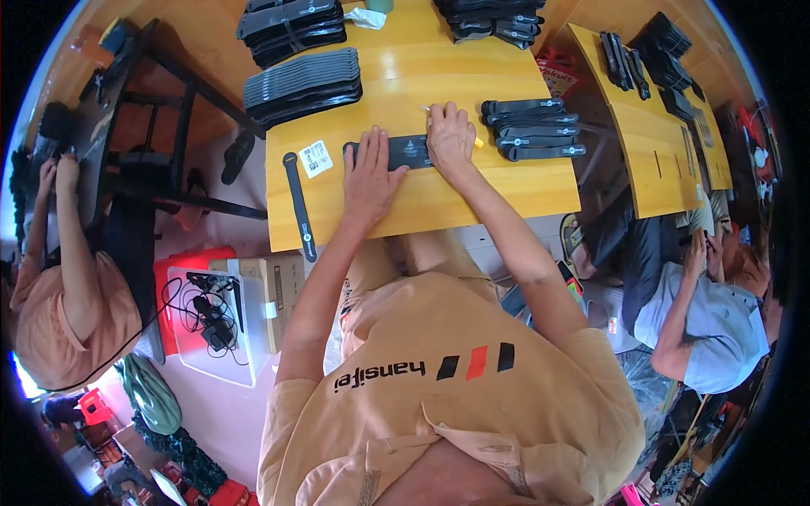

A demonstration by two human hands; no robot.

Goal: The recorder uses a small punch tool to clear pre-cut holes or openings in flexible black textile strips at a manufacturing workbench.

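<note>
My left hand (pixel 371 173) lies flat with its fingers stretched out on a black flat strip-shaped piece (pixel 407 152) with pale printing. My right hand (pixel 452 139) is curled over the right end of that piece. From under it sticks out the yellow end of a slim tool (pixel 478 142), and a thin pale tip shows by its fingers; the tool's kind is hidden. Left of my left hand lie a white printed label (pixel 316 158) and a single black strap (pixel 299 202) with a round end, which reaches the table's front edge.
On the yellow table (pixel 405 84), a stack of black flat pieces (pixel 302 84) stands at left, with bundled stacks (pixel 291 29) behind. Several folded black straps (pixel 531 129) lie at right. Co-workers sit at both sides. A clear bin (pixel 215 337) with cables stands on the floor at left.
</note>
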